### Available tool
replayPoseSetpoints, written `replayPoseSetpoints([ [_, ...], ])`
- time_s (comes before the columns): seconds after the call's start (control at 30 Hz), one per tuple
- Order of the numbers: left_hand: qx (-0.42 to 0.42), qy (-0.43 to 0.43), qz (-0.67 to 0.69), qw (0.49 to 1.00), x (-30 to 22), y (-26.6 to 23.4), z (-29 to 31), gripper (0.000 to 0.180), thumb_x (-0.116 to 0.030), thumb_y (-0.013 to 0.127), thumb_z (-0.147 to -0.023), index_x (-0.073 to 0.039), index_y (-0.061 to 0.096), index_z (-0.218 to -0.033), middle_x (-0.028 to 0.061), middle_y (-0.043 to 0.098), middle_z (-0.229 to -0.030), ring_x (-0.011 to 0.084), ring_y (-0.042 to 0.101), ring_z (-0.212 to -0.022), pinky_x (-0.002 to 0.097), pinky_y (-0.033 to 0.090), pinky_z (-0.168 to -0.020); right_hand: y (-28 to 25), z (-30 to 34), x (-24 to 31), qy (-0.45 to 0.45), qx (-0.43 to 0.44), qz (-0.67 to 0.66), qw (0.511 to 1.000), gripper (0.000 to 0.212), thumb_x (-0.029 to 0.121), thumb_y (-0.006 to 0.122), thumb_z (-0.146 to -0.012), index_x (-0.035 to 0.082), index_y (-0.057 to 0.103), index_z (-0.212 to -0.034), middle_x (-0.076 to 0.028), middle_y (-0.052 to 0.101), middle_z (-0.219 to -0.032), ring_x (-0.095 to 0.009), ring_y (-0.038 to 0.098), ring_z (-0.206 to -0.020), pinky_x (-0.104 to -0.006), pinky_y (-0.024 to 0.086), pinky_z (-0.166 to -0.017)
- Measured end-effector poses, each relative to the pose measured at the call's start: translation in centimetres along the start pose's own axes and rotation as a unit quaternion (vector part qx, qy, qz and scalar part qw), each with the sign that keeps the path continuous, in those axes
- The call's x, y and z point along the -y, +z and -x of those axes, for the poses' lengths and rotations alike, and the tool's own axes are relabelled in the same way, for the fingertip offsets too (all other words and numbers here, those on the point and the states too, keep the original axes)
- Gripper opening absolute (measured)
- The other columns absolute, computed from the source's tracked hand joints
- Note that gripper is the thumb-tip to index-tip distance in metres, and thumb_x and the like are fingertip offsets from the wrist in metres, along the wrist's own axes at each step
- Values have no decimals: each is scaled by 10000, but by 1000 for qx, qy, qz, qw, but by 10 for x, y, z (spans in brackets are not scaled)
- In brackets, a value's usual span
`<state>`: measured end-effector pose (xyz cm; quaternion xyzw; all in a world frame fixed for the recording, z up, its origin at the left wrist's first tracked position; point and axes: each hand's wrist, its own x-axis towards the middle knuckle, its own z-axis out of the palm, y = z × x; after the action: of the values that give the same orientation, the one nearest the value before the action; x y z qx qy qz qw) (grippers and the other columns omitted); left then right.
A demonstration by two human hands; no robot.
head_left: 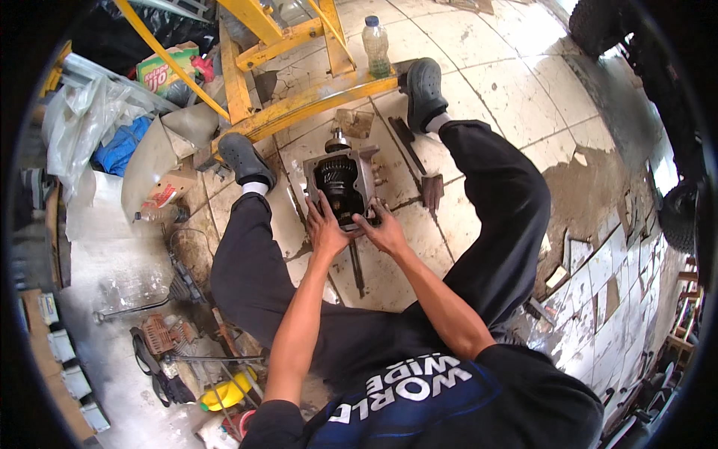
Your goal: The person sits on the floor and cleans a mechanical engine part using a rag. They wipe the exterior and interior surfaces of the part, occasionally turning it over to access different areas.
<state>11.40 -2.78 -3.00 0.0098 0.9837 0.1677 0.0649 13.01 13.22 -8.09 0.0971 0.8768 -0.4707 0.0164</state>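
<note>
A grey metal gearbox housing point(307, 170) lies on the tiled floor between my legs, its open side facing up. Dark toothed gears point(336, 178) show inside it. A round shaft end point(337, 141) sticks out at the far end, and a long thin rod point(357, 268) runs from the near end toward me. My left hand point(327, 230) grips the near left part of the housing, fingers spread along its wall. At the near right corner my right hand point(384, 229) is closed on the housing, fingers bent. The undersides of both hands are hidden.
A yellow metal frame point(299, 111) stands beyond my feet, with a clear bottle point(376, 49) on its base. A dark metal bar point(406, 146) lies right of the housing. Tools, a yellow bottle point(229, 390) and plastic sheeting point(86, 123) clutter the left. Broken tiles point(598, 277) lie right.
</note>
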Motion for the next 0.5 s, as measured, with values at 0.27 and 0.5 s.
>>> replayPoseSetpoints([
  [0.27, 67, -48, 12, 997, 6, 4, 9, 1572, -710, 819, -508, -16, -190, -1494, 363, -78, -1539, 488, 14, -1451, 579, 85, -1167, -23, 10, 34, 34, 46, -75, 995, 916, 687, 658, -762, -12, 499, -1332, -255, 655, -1108, -395, 598, -1146, -428, 471, -955],
  [0.5, 157, -144, 57, 975, -1, 6, -5, 1623, -741, 812, -479, 42, -208, -1468, 287, -215, -1549, 426, -165, -1455, 619, 49, -1142, -19, -5, 25, 97, 87, -74, 989, 991, 724, 601, -789, -37, 442, -1403, -248, 637, -1190, -312, 652, -1048, -351, 489, -904],
])
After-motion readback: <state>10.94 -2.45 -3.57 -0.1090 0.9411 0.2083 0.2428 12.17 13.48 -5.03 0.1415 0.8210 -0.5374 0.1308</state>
